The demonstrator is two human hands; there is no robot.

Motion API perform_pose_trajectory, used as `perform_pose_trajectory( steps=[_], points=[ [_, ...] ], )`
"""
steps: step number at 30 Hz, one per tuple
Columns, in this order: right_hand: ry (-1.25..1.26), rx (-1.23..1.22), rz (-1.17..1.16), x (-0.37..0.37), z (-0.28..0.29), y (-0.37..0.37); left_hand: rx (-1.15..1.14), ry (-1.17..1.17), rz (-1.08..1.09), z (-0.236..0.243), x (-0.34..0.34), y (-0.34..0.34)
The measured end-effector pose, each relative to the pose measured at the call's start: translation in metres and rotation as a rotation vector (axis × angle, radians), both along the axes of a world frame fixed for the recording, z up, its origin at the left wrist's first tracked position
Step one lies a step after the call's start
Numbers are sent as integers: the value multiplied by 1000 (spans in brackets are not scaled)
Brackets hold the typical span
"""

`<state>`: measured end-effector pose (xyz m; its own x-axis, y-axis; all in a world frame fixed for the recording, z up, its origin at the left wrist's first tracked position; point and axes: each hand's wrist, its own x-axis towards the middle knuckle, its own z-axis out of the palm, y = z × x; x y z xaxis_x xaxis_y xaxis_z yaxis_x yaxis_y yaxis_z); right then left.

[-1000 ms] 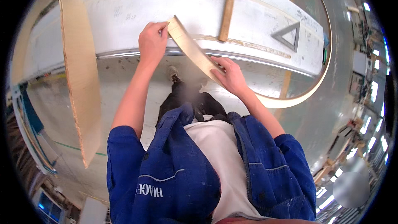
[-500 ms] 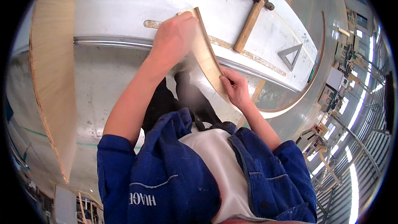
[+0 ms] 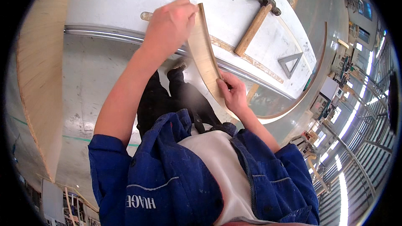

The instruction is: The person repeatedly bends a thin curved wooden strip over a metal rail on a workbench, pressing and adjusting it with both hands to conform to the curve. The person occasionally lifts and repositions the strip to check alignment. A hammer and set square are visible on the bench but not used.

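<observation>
A long, thin strip of pale wood (image 3: 204, 52) bends through the middle of the view, its upper end raised over the workbench. My left hand (image 3: 173, 23) is at that upper end, slightly blurred, with its fingers curled at the strip's edge. The exact contact of the fingertips is partly hidden. Lower on the strip, my right hand (image 3: 233, 92) grips the darker right edge between thumb and fingers. From there the strip curves away to the right and back up beyond the bench.
On the white workbench (image 3: 104, 4) lie a claw hammer (image 3: 254, 29) with a wooden handle, a metal triangle square (image 3: 290, 65) and a worn flat ruler (image 3: 264, 70). A metal rail (image 3: 104, 33) runs along the bench's near edge. A large plywood panel (image 3: 42, 75) stands at left.
My left hand has turned and shifted up and left at the strip's end. The strip's upper end is slightly higher. My right hand keeps its hold; the whole view has shifted a little.
</observation>
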<state>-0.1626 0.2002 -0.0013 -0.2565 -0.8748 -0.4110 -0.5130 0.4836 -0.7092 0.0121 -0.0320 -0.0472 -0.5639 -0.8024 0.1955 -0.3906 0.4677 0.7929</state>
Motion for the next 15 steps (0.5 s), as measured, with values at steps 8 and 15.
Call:
perform_pose_trajectory(
  steps=[8,15],
  points=[
    [49,-114,4,-1,-5,7,49,50,-113,24,21,-8],
    [2,-153,-20,-1,-4,7,28,-218,-306,79,16,-32]
  ],
)
